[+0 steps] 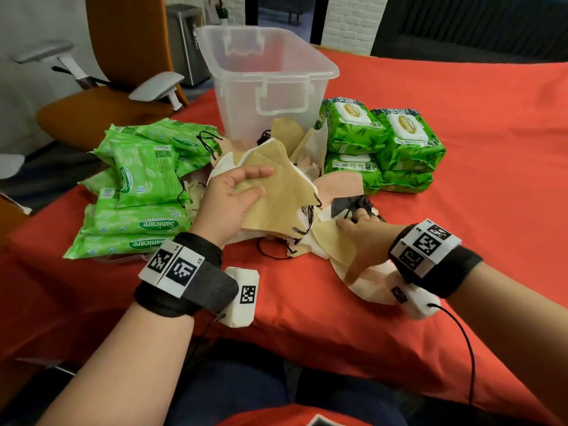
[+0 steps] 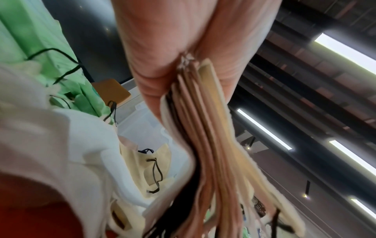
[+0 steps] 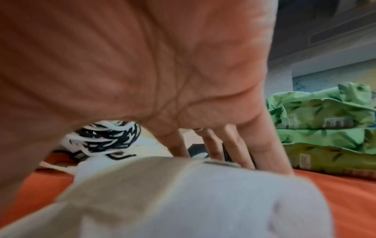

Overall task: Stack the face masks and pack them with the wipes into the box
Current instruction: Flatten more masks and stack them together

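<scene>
Clearly, left hand [image 1: 229,196] grips the mask stack [image 1: 276,195]; right hand [image 1: 358,238] touches loose masks [image 1: 332,241].

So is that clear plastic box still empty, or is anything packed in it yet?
Apparently empty. The clear box stands upright without a lid, and nothing shows through its walls; the masks and wipes lie outside on the table.

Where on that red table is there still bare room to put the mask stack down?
Bare red cloth lies right of the big wipes packs, and near the table's front edge. It is crowded between the small wipes packs and the box, where loose masks pile.
</scene>
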Action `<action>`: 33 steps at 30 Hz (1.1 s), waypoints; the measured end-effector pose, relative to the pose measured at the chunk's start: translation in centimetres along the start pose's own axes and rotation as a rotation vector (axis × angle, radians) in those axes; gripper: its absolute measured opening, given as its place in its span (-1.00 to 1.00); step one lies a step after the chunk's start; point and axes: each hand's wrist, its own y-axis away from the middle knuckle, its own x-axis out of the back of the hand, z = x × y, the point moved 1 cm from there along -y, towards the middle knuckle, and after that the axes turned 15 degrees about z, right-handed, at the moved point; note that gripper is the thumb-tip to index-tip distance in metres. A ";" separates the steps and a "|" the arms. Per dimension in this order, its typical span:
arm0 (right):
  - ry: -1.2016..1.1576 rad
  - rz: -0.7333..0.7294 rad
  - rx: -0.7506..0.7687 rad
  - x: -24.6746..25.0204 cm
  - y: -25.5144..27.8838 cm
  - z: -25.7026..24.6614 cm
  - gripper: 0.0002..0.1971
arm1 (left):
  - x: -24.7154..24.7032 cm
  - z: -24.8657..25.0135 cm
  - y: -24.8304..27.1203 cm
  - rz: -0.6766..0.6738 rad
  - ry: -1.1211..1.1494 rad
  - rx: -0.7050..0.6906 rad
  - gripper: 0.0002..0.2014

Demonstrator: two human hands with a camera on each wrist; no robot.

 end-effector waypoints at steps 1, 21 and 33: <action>0.017 -0.013 0.005 0.0 0.1 -0.2 0.28 | 0.0 -0.1 0.1 0.000 -0.010 0.000 -0.68; -1.096 0.730 -0.112 9.0 0.7 1.6 -0.88 | 0.2 -0.3 0.6 -0.001 -0.187 0.028 -0.80; -1.290 0.244 0.252 9.4 0.3 -2.9 -0.73 | 0.7 1.3 0.6 -0.032 0.172 0.038 -0.64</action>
